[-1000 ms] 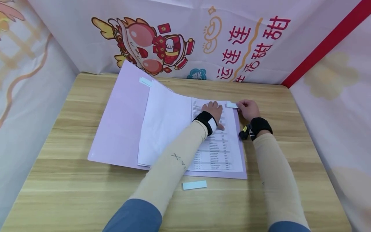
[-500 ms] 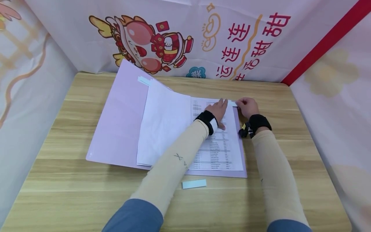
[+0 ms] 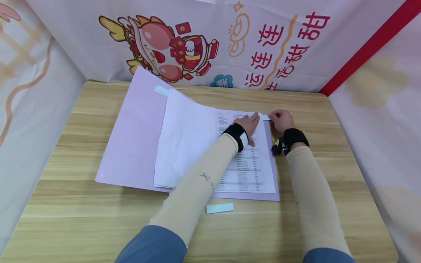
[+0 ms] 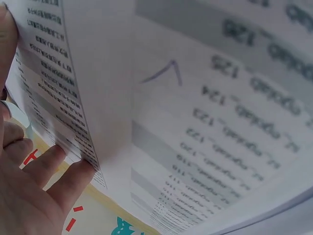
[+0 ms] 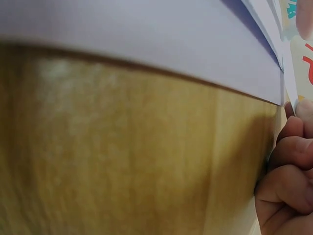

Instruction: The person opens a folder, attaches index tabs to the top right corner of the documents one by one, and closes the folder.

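Note:
A lilac folder (image 3: 131, 142) lies opened out on the table, with white pages turned to the left and a printed list sheet (image 3: 245, 171) on its right side. My left hand (image 3: 247, 126) rests on that sheet near its top right, fingers fairly straight, fingertips at the inner end of a pale blue sticky tab (image 3: 265, 117). The tab sticks out past the sheet's upper right edge. There my right hand (image 3: 283, 121) pinches its outer end between thumb and finger. In the right wrist view, the curled fingers (image 5: 288, 154) are beside the folder's corner.
Another pale blue strip (image 3: 219, 208) lies on the wooden table (image 3: 82, 219) in front of the folder. More pale tabs (image 3: 162, 90) show at the top of the turned pages. Printed cloth (image 3: 283, 22) walls the table at the back and sides.
My left hand has slid right over the sheet, its fingertips now covering the inner part of the sticky tab. My right hand keeps its pinch at nearly the same spot.

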`<move>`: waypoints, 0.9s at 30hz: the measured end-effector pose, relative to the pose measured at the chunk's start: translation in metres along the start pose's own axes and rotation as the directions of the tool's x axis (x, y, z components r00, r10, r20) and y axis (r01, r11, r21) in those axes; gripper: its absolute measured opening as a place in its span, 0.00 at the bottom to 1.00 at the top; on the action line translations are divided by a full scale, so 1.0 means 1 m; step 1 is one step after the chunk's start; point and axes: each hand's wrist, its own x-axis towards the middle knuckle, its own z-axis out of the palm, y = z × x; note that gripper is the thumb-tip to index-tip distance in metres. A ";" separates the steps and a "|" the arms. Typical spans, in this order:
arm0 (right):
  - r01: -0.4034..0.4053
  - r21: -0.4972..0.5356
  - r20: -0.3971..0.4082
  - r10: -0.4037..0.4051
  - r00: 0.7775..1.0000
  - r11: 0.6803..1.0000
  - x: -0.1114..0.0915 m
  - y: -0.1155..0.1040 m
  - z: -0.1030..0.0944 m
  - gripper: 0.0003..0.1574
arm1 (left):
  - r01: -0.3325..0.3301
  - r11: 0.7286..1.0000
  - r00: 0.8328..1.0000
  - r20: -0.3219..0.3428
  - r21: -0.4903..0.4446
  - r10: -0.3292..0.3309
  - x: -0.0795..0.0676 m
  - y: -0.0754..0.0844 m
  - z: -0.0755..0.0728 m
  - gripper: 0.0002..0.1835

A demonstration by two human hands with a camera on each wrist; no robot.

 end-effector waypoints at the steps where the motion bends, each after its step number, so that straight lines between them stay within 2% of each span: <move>1: 0.001 0.000 -0.003 -0.001 1.000 1.000 0.000 0.000 0.000 0.19 | -0.001 1.000 1.000 -0.001 0.008 0.001 0.000 0.000 -0.001 0.58; 9: -0.057 0.001 0.029 0.056 0.998 0.998 -0.007 -0.005 -0.002 0.21 | -0.011 1.000 1.000 0.009 0.017 0.011 -0.006 0.000 -0.002 0.54; 14: -0.045 0.009 0.005 0.045 0.999 0.999 -0.006 -0.006 -0.002 0.20 | -0.004 1.000 1.000 -0.002 0.020 0.004 -0.007 0.000 -0.005 0.53; 22: -0.031 0.006 0.001 0.031 1.000 1.000 -0.005 -0.006 -0.002 0.21 | 0.019 0.999 1.000 0.018 0.045 -0.020 -0.006 0.000 -0.005 0.52; 27: -0.050 0.004 0.003 0.050 0.999 0.999 -0.007 -0.008 -0.002 0.20 | 0.019 0.999 1.000 -0.005 0.044 -0.019 -0.006 0.001 -0.005 0.51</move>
